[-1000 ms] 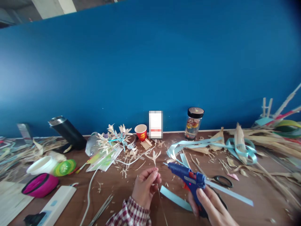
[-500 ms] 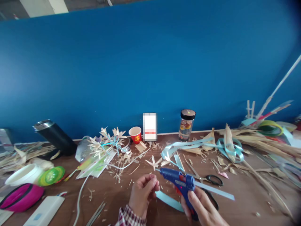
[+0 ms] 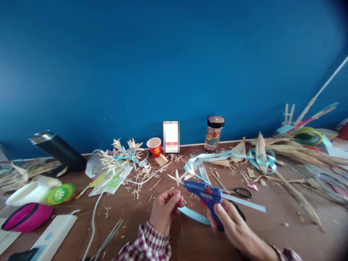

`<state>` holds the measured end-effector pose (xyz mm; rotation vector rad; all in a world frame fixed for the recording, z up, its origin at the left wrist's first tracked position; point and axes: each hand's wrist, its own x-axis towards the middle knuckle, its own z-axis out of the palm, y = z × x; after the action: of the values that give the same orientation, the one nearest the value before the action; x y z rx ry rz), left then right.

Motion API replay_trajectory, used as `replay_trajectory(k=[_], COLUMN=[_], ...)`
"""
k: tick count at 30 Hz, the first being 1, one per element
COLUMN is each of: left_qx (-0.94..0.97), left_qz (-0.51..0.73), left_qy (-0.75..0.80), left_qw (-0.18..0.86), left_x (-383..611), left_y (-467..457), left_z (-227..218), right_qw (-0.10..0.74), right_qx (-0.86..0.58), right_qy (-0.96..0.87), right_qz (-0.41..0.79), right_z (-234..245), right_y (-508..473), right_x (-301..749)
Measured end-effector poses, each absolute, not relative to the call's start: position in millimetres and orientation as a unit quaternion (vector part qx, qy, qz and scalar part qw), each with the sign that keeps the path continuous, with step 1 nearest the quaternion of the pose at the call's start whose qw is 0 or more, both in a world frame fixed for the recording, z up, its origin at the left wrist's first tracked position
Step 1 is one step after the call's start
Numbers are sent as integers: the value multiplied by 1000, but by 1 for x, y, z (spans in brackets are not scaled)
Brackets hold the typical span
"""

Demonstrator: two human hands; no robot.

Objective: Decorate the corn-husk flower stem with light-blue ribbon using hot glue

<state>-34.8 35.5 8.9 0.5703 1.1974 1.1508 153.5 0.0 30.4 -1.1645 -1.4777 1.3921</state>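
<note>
My left hand (image 3: 164, 211) is closed in a pinch on the thin stem of a small straw flower (image 3: 177, 178) that stands above my fingers. My right hand (image 3: 231, 224) grips a blue glue gun (image 3: 206, 194) by its handle. The gun's nozzle points left and reaches the base of the straw flower. Both hands hover low over the brown table (image 3: 272, 224), near its front edge. A light blue ribbon strip (image 3: 194, 215) lies on the table under the gun.
Black-handled scissors (image 3: 240, 192) lie right of the gun. Behind are a red paper cup (image 3: 154, 146), a glass jar (image 3: 214, 133), a bunch of straw flowers (image 3: 122, 157), a black flask (image 3: 58, 151) and dried husks (image 3: 288, 152). A white bowl (image 3: 25, 192) and pink pouch (image 3: 25, 216) sit left.
The view has shifted, so the wall's top edge has left the picture. My right hand has brought the glue gun's nozzle leftward to the straw flower. My left hand keeps its pinch.
</note>
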Motion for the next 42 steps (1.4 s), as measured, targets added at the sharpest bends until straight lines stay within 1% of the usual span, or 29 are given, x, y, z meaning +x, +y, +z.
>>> replay_trajectory(k=[12, 16, 21, 29, 42], left_qx=[232, 245, 245, 242, 231], left_qz=[525, 518, 515, 512, 510], left_qy=[531, 529, 527, 527, 518], left_qw=[624, 626, 630, 633, 647], left_x=[-32, -33, -32, -35, -34], left_y=[33, 33, 32, 33, 32], left_z=[16, 14, 13, 13, 15], right_qw=[395, 386, 407, 388, 397], right_qx=[-440, -448, -445, -449, -445], right_qy=[-585, -589, -574, -585, -583], right_qz=[554, 551, 553, 552, 552], right_z=[21, 19, 18, 20, 19], right_y=[-1, -1, -1, -2, -2], right_x=[155, 156, 156, 156, 155])
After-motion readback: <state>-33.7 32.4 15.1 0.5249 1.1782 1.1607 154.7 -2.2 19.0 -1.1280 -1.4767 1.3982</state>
